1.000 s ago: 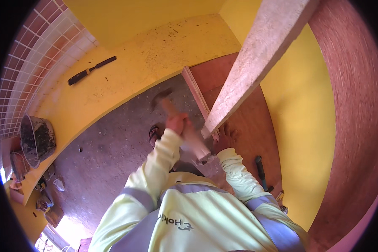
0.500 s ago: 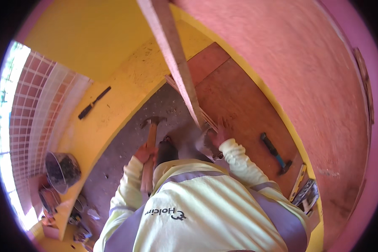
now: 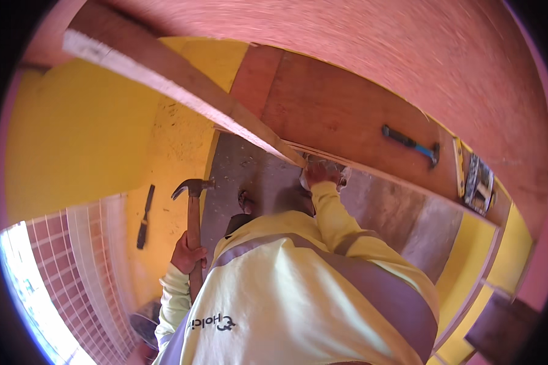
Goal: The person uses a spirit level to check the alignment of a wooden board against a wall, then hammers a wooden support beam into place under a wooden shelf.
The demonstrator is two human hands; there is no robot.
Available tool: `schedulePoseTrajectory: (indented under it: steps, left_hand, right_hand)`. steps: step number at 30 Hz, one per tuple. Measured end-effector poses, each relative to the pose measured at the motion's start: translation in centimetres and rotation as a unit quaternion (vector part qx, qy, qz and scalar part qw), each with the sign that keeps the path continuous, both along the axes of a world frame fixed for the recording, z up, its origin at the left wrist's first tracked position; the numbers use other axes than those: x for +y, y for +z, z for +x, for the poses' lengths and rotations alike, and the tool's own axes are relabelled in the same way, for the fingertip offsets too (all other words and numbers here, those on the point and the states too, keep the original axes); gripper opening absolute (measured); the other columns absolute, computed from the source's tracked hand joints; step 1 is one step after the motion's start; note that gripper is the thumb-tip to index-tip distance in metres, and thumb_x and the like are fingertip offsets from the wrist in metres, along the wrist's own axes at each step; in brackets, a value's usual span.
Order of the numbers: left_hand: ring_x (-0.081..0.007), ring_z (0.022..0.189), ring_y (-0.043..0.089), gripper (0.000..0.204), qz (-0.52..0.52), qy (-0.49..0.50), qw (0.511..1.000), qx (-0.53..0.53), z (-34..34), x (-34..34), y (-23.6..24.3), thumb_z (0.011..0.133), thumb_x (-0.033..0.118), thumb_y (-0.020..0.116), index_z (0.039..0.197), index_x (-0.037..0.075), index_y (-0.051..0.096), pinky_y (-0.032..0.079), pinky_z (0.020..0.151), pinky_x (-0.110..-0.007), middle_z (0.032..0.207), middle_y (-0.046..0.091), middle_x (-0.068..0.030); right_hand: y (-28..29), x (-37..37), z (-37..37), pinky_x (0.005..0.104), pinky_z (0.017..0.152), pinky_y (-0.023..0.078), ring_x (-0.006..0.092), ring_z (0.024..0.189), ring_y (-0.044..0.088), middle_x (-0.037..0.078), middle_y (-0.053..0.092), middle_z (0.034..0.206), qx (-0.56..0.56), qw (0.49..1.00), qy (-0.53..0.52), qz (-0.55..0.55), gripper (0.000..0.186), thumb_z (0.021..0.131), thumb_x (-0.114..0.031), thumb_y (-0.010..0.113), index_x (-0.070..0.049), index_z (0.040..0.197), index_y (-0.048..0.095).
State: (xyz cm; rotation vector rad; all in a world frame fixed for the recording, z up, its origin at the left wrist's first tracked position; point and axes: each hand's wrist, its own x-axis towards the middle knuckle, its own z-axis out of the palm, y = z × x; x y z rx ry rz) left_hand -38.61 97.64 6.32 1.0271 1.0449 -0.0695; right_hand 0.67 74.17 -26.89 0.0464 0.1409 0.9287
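My left hand (image 3: 187, 254) is closed around the wooden handle of a claw hammer (image 3: 193, 219), whose metal head points up and away from me. My right hand (image 3: 321, 175) reaches to the lower end of a long slanted wooden beam (image 3: 195, 85), beside the edge of the red-brown plywood board (image 3: 341, 103). A crumpled pale grey thing (image 3: 346, 175) shows next to this hand; I cannot make out what it is. The right fingertips are partly hidden, so their grip does not show.
On the plywood lies a second hammer (image 3: 411, 143), black and blue. Beyond it are a yellow spirit level (image 3: 459, 167) and a dark, paint-stained tray (image 3: 479, 185). A dark-handled tool (image 3: 145, 219) rests on the yellow surface at left. A bucket (image 3: 145, 325) stands at lower left.
My view has turned, so the beam now slants toward the upper left. The left hand still holds the claw hammer. My right hand has moved off the plywood to its edge, by the beam's end.
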Motion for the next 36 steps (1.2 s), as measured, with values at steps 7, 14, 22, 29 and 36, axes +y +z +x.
schedulePoseTrajectory:
  steps: [7,14,22,29,36]
  left_hand:
    - [-0.0181,0.044,0.055,0.042,0.008,-0.05,0.998,0.038,-1.5,5.7,1.4,0.072,0.006,0.07,0.105,0.001,0.044,0.048,0.04,-0.031,0.067,0.054,-0.0068]
    - [-0.0167,0.053,0.057,0.035,0.214,-0.136,0.959,0.122,1.0,5.6,0.6,0.069,0.005,0.068,0.099,0.0,0.05,0.049,0.048,-0.03,0.068,0.056,-0.0073]
    - [-0.0186,0.05,0.058,0.04,0.166,-0.145,0.972,0.085,4.5,8.4,-0.5,0.075,0.007,0.07,0.107,0.0,0.048,0.05,0.047,-0.031,0.072,0.057,-0.0084]
    - [-0.0182,0.046,0.057,0.032,0.063,0.036,0.997,0.026,2.2,7.8,-5.6,0.08,0.009,0.069,0.098,0.001,0.044,0.049,0.043,-0.032,0.065,0.055,-0.0072]
    - [-0.0241,0.056,0.061,0.035,0.111,-0.005,0.974,0.2,4.6,11.7,-7.0,0.081,0.023,0.068,0.102,0.0,0.051,0.053,0.052,-0.037,0.071,0.059,-0.0126]
  right_hand:
    - [9.7,9.7,0.0,0.0547,0.102,0.031,0.0318,0.13,0.037,0.009,0.04,0.143,0.153,0.942,-0.228,-0.192,0.079,0.076,-0.07,0.043,-0.017,0.135,0.045]
    - [9.9,8.6,-0.4,0.055,0.101,0.033,0.032,0.128,0.04,0.008,0.047,0.138,0.195,0.897,-0.291,-0.269,0.074,0.076,-0.065,0.046,-0.016,0.131,0.05]
    - [10.2,6.0,4.1,0.0548,0.101,0.033,0.032,0.127,0.041,0.008,0.047,0.137,0.183,0.898,-0.277,-0.29,0.073,0.076,-0.065,0.046,-0.016,0.13,0.05]
    - [9.8,7.2,4.2,0.0547,0.101,0.033,0.032,0.127,0.041,0.008,0.048,0.137,0.165,0.906,-0.225,-0.319,0.072,0.076,-0.064,0.046,-0.016,0.13,0.05]
    - [8.6,6.1,3.7,0.0545,0.101,0.033,0.0319,0.127,0.041,0.008,0.048,0.137,0.142,0.911,-0.176,-0.346,0.072,0.077,-0.064,0.046,-0.016,0.13,0.051]
